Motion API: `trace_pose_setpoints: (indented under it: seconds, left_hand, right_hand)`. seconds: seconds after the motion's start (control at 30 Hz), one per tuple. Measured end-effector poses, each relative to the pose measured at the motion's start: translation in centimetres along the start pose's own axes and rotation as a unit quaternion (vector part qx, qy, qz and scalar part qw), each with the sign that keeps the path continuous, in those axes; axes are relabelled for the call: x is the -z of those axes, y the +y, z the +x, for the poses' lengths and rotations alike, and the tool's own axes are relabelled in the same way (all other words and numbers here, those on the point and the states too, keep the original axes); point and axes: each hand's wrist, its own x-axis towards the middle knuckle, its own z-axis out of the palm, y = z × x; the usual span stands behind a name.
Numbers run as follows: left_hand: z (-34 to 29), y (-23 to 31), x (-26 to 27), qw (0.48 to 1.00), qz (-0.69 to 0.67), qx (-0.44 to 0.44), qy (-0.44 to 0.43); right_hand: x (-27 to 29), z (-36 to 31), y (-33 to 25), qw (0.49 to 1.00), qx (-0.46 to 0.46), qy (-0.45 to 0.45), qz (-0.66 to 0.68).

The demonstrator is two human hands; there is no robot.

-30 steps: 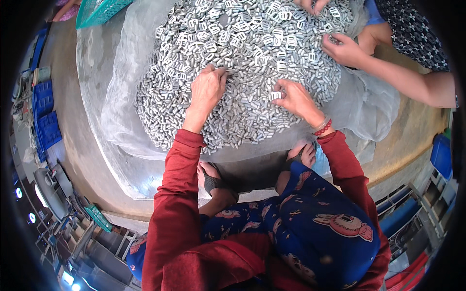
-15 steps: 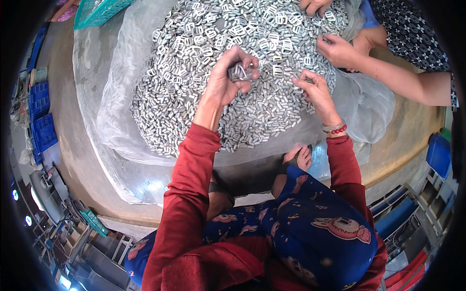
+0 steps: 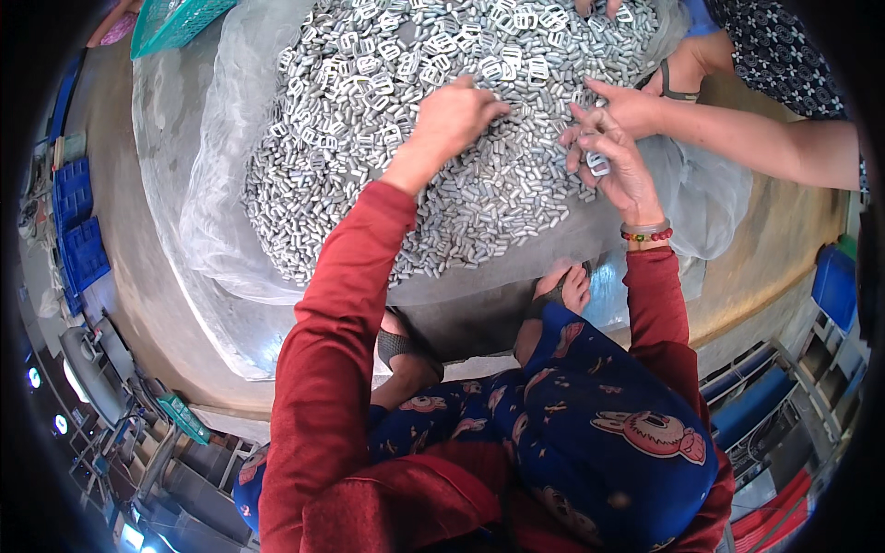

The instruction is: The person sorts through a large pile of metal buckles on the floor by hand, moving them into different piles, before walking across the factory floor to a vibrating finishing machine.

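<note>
The left hand (image 3: 458,118) is positioned over the middle of the pile, back uppermost, fingers curled downward. The fingers hide its contents; whether it grips a part cannot be determined. The right hand (image 3: 619,164) is located at the right margin of the pile, palm partly turned up, fingers bent, and retains one slotted metal buckle (image 3: 598,164). A beaded bracelet (image 3: 647,233) encircles the right wrist.

The pile of small cylindrical metal pieces (image 3: 502,217) lies on a translucent mesh sheet (image 3: 224,198). Loose frame-shaped buckles (image 3: 537,68) are spread over the pile, mainly across its upper half. The mesh extends past the pile at left and right.

A co-worker's hand (image 3: 629,109) is located just beyond the right hand; contact between the two cannot be determined. A second hand of the co-worker is partly visible at the upper edge. A teal basket (image 3: 178,28) stands at upper left. Blue crates (image 3: 85,251) are located at far left.
</note>
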Motion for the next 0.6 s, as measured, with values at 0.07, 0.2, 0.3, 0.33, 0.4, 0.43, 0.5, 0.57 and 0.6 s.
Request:
trace_pose_setpoints:
  seconds: [0.07,0.2,0.3,0.33,0.4,0.43,0.5,0.57,0.6]
  left_hand:
    - [-1.2,-1.6,2.1,0.989,-0.142,0.022,0.042]
    - [-7.0,-3.3,7.2,0.7,-0.67,0.216,0.12]
    - [-7.9,-4.4,8.3,0.563,-0.809,0.108,0.129]
    - [-7.7,-3.9,8.5,0.549,-0.806,0.158,0.154]
    - [-6.5,-3.4,8.6,0.603,-0.758,0.211,0.13]
    - [-5.9,-2.9,8.3,0.643,-0.717,0.246,0.106]
    - [-4.6,-2.3,7.1,0.796,-0.534,0.284,0.01]
    - [-4.0,-4.3,2.3,0.995,0.011,0.033,0.091]
    - [-3.7,-3.8,1.4,0.993,0.064,0.061,0.072]
  right_hand:
    - [-0.2,0.2,0.5,0.994,-0.029,-0.017,-0.107]
    - [-1.2,3.2,6.4,0.718,0.325,-0.007,-0.616]
    - [-2.9,3.9,6.9,0.675,0.255,-0.015,-0.692]
    - [-3.1,4.3,6.8,0.658,0.247,-0.013,-0.712]
    - [-2.6,5.8,6.9,0.731,0.352,0.026,-0.584]
    - [-2.3,6.4,6.6,0.758,0.398,0.045,-0.514]
    - [-2.1,6.6,4.9,0.871,0.302,0.055,-0.384]
    - [-2.8,4.9,0.7,0.967,0.099,0.041,-0.23]
    - [-2.8,4.5,-0.5,0.99,0.052,0.001,-0.13]
